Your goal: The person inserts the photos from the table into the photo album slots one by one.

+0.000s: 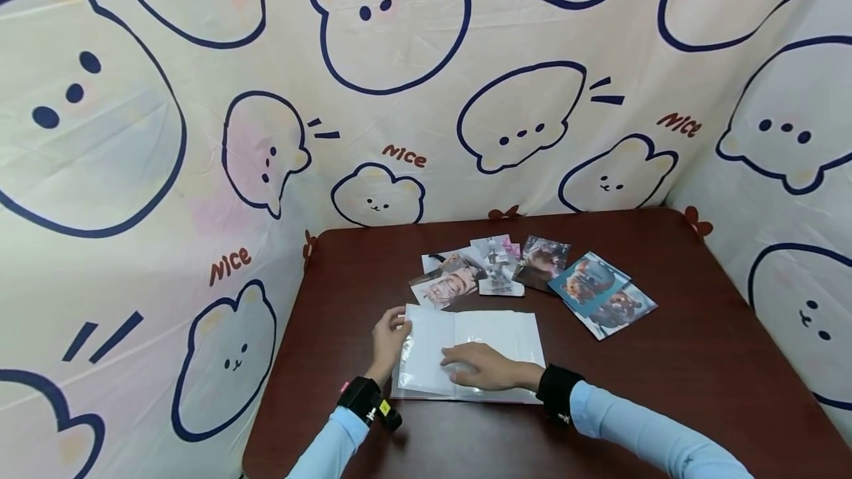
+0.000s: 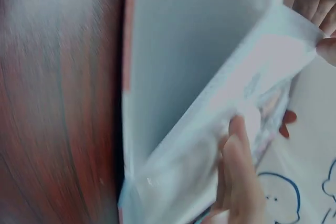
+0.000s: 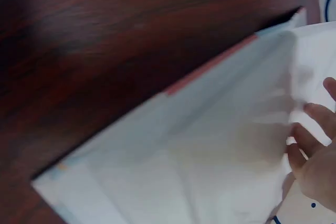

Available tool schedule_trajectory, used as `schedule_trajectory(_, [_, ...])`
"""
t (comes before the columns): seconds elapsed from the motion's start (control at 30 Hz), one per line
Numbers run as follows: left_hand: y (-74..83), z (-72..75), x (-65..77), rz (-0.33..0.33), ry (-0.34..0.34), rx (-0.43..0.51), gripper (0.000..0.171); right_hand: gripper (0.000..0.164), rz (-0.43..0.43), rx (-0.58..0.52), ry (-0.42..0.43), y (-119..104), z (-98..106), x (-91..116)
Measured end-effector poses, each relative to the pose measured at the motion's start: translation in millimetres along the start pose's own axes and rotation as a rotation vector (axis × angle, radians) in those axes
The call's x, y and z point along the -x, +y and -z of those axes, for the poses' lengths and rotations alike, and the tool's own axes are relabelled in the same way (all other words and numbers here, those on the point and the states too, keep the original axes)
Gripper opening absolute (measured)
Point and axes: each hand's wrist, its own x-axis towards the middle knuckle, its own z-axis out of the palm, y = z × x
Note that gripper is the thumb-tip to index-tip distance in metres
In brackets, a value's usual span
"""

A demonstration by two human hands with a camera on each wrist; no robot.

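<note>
An album (image 1: 502,327) with white pages and clear sleeves lies spread on the table. My left hand (image 1: 386,344) pinches the outer upper edge of a left-side page (image 1: 426,331). In the left wrist view that page rises at a slant off the pages beneath, its corner between thumb and fingers of the left hand (image 2: 319,11). Over the album's middle fold is my right hand (image 1: 484,367), its fingers spread and slightly bent. In the right wrist view the right hand (image 3: 317,163) holds nothing; whether its fingertips touch the paper is unclear.
Behind the album, several picture cards lie overlapping, among them a pink-toned card (image 1: 452,283) and a dark card (image 1: 544,259). Two blue-edged cards (image 1: 591,283) are fanned out to the right. The brown table (image 1: 699,368) meets a patterned cloth (image 1: 399,117) at the back.
</note>
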Motion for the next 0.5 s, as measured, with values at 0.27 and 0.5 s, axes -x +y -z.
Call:
schedule_trajectory(0.27, [-22.7, 2.3, -0.5, -0.021, 0.044, -0.280, 0.027, 0.027, 0.076, 0.195, 0.039, 6.2, -16.2, 8.4])
schedule_trajectory(0.5, [-29.7, -4.7, 0.6, -0.148, 0.052, -0.458, 0.023, 0.029, 0.053, 0.240, 0.033, 10.9, -24.0, 12.8])
